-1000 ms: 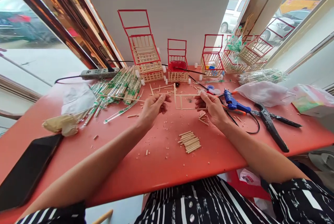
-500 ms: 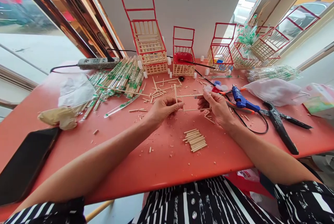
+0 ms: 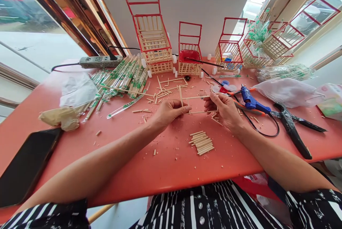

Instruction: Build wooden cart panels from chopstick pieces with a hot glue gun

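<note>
The left hand's (image 3: pixel 171 111) grip was pinched shut on the left corner of a thin stick frame (image 3: pixel 195 97), and the right hand's (image 3: pixel 224 109) grip was closed on its right side, both wrists low over the red bench (image 3: pixel 149 172). Behind, among slatted red-edged carts (image 3: pixel 153 49), the middle cart (image 3: pixel 189 68) held a red object (image 3: pixel 188 56). Short cut sticks (image 3: pixel 201 142) lay piled near the wrists, a blue glue gun (image 3: pixel 249 100) just right of the right hand.

A small open frame (image 3: pixel 196 98) of thin pale wooden sticks, rectangular, hangs nearly flat just above the red table (image 3: pixel 165 165), its left end pinched by the left hand (image 3: pixel 168 112), its right by the right hand (image 3: pixel 224 109).
</note>
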A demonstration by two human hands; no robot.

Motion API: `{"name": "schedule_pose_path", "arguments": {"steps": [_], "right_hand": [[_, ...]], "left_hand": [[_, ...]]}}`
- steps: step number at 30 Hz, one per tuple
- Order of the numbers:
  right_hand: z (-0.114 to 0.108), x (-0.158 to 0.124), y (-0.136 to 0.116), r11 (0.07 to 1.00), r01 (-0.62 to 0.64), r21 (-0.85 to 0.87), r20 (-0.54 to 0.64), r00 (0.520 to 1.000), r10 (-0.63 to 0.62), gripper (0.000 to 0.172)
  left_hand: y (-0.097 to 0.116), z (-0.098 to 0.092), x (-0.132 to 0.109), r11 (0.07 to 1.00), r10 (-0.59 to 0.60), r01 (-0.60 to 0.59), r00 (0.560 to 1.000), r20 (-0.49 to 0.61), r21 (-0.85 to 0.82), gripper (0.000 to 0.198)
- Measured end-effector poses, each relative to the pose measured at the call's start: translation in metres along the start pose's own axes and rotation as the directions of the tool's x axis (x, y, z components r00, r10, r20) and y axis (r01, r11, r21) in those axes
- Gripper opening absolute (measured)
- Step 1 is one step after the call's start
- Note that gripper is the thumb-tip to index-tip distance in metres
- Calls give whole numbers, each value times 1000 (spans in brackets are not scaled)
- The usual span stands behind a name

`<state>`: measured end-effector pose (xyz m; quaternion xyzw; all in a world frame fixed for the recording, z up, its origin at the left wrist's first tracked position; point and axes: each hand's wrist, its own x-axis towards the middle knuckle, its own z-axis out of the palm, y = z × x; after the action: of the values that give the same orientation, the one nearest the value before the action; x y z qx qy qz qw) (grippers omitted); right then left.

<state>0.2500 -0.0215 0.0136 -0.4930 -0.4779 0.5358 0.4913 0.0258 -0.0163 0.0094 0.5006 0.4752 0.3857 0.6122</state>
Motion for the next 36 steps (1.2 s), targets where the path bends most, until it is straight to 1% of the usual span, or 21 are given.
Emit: {"name": "schedule_pose_path", "arguments": {"steps": [3,6,10,12,17,20,26,30,32,36], "right_hand": [[1,0,-1,1000,-13,-4,-2,1000,13,63],[0,1,-2,1000,-8,1,0,1000,8,63],[-1,2,-3,1000,1,12,-1,1000,-1,64],[-2,3,-4,1000,2,16,1,1000,-2,64],[-2,4,-4,1000,-9,9,21,1000,9,65],[-3,5,-4,1000,5,-2,28,1000,-5,65],[-6,6,-3,999,31,-35,35,999,-30,64],[-9,7,-2,995,49,-88,49,998,-44,63],[-11,8,-2,991,77,-114,48,996,-72,64],[-18,13,-5,960,197,-200,25,980,-196,70]], "left_hand": [[-1,0,-1,1000,9,-9,1000,11,14,45],[-1,-1,-2,1000,2,-2,1000,-3,-1,46],[-1,-2,0,995,69,-71,997,-35,-67,41],[-2,-3,1,990,91,-93,995,-30,-109,39],[-2,-4,3,988,53,-53,999,-2,-148,41],[-1,-5,2,988,66,-64,998,10,-143,41],[-1,-5,-1,985,120,-116,993,17,-126,32],[-5,-4,3,976,155,-157,988,-24,-149,24],[-6,-5,6,967,173,-179,984,-49,-183,22],[-5,-10,11,951,209,-229,971,-117,-208,20]]}}
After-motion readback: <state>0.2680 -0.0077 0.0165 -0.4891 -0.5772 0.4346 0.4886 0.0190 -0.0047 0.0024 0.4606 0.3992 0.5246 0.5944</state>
